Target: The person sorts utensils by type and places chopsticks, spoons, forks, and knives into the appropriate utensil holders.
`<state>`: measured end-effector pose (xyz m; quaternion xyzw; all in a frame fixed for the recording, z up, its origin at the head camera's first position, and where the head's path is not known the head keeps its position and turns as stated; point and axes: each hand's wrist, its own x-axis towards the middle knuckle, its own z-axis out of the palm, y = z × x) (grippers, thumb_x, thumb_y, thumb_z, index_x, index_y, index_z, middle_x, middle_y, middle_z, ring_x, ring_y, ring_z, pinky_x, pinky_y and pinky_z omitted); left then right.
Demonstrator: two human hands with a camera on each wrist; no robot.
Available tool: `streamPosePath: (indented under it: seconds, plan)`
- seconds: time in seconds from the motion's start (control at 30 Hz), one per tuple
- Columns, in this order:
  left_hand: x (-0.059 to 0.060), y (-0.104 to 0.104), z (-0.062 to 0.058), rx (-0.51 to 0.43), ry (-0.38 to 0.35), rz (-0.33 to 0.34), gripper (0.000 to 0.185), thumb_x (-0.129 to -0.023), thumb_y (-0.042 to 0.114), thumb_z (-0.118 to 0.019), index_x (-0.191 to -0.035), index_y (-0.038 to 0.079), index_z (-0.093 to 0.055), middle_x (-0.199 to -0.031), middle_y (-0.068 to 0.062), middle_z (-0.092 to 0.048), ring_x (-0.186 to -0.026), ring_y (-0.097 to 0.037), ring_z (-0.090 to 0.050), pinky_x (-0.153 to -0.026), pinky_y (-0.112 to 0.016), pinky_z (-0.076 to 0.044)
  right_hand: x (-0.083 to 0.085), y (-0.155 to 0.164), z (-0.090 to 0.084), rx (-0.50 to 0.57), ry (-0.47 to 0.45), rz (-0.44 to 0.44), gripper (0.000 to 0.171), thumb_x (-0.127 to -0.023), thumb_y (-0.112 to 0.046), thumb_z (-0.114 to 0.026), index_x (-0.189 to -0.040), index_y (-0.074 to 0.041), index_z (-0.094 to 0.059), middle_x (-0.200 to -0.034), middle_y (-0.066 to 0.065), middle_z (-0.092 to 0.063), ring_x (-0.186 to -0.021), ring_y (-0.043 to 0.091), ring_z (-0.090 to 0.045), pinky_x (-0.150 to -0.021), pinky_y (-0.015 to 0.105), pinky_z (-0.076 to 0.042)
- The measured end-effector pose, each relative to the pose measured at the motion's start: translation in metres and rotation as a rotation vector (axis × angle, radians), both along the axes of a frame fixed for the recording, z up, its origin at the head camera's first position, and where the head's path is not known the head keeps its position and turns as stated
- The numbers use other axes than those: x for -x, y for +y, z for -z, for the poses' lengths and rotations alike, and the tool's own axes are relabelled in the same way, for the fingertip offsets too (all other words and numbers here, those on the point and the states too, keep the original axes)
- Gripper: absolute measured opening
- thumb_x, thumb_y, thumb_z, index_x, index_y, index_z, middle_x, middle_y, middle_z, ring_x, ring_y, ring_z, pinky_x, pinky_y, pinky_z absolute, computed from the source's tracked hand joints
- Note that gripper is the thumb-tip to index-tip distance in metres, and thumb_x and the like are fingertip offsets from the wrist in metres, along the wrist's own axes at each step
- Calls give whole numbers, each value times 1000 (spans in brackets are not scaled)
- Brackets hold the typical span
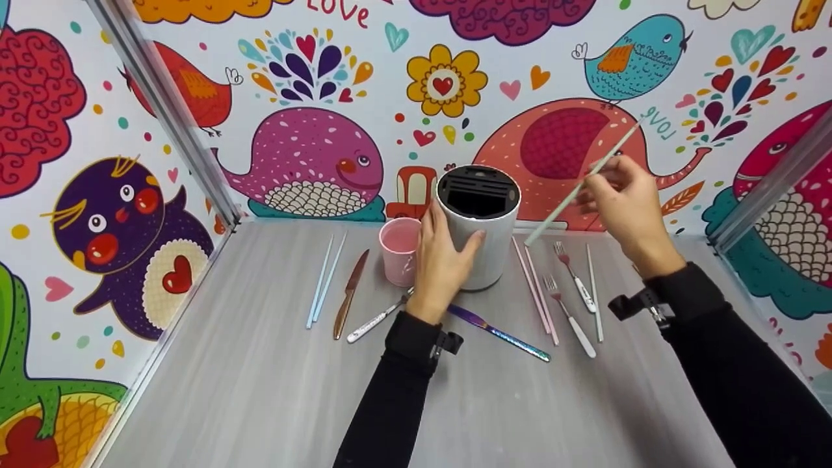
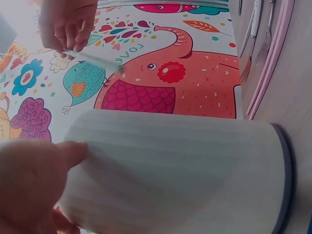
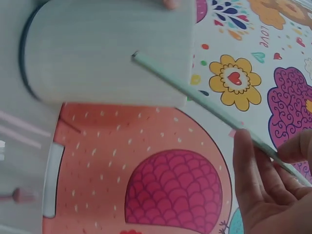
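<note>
The left hand (image 1: 445,260) rested against the left side of the white holder (image 1: 481,224), fingers curved round its wall and thumb on its front, so its grip was on the holder. The holder stood upright near the far middle of the surface (image 1: 260,390), its black slotted top open to view.

The right hand (image 1: 624,201) was raised above the surface, to the right of the holder, and its grip pinched a pale green chopstick (image 1: 582,185) between fingertips and thumb. The chopstick slanted, its lower tip just right of the holder and its upper end pointing up to the far right.

A pink cup (image 1: 399,250) stood touching the left hand's far-left side. Left of it lay two blue chopsticks (image 1: 325,279) and a brown knife (image 1: 350,294). A white-handled utensil (image 1: 377,318) and an iridescent knife (image 1: 497,333) lay near the left wrist. Right of the holder lay two pink chopsticks (image 1: 538,292), two forks (image 1: 572,292) and another pale chopstick (image 1: 595,292).
</note>
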<state>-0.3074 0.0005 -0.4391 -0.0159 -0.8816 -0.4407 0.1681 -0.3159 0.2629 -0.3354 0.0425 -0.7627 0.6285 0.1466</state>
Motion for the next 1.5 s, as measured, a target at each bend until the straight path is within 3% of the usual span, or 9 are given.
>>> streamPosePath:
  seconds: [0.13, 0.23, 0.43, 0.6, 0.83, 1.03, 1.23, 1.5]
  plan:
    - [-1, 1, 1, -14, -40, 9, 99, -88, 57, -65, -161, 17, -11, -165, -8, -24, -150, -27, -30, -120, -49, -32, -1, -6, -8, 195, 21, -58, 20, -96, -10, -61, -114, -3, -55, -95, 16, -67, -73, 26, -72, -66, 33, -62]
    - [-1, 1, 1, -18, -47, 13, 100, -88, 57, -66, -161, 17, -10, -165, -8, -23, -150, -27, -30, -120, -49, -33, -1, -11, -13, 283, 79, -68, 23, -96, -10, -63, -114, 0, -54, -96, 18, -67, -73, 27, -72, -67, 34, -62]
    - [0, 1, 1, 6, -22, -4, 99, -89, 56, -66, -161, 15, -12, -164, -9, -26, -149, -26, -31, -121, -46, -31, -1, -25, -22, 278, 167, -121, 28, -95, -14, -65, -115, 2, -54, -100, 18, -69, -79, 32, -74, -71, 37, -60]
    - [1, 1, 0, 16, -15, -4, 99, -89, 55, -67, -161, 15, -12, -163, -10, -27, -149, -27, -32, -121, -46, -31, -10, -40, -28, 175, 183, -156, 23, -96, -12, -63, -114, 2, -58, -102, 17, -70, -82, 31, -73, -72, 38, -60]
    - [2, 1, -2, 20, -28, 2, 100, -88, 56, -66, -161, 16, -11, -163, -9, -26, -147, -27, -34, -121, -47, -32, -23, -56, -31, -212, 255, -51, 22, -99, -20, -60, -110, -2, -65, -100, 19, -72, -80, 13, -74, -70, 27, -61]
    - [5, -1, -5, 29, -27, -3, 100, -89, 57, -65, -161, 13, -13, -164, -11, -26, -149, -27, -31, -122, -45, -30, -21, -65, -23, -410, 324, -9, 18, -97, -17, -62, -104, -4, -71, -87, 11, -75, -68, 4, -69, -68, 15, -57]
    - [3, -1, -4, 24, -31, -5, 100, -88, 57, -65, -161, 14, -12, -164, -11, -26, -149, -28, -31, -122, -45, -30, 2, -57, 6, -495, 342, 9, 19, -95, -30, -64, -109, -17, -68, -90, -3, -75, -77, 6, -68, -75, 13, -54]
    - [0, 1, -2, 17, -49, -3, 99, -88, 57, -65, -161, 15, -13, -163, -9, -28, -149, -26, -32, -121, -46, -32, 3, -60, 26, -526, 348, -21, 20, -98, -33, -60, -104, -17, -70, -89, -3, -74, -74, 11, -67, -73, 14, -54]
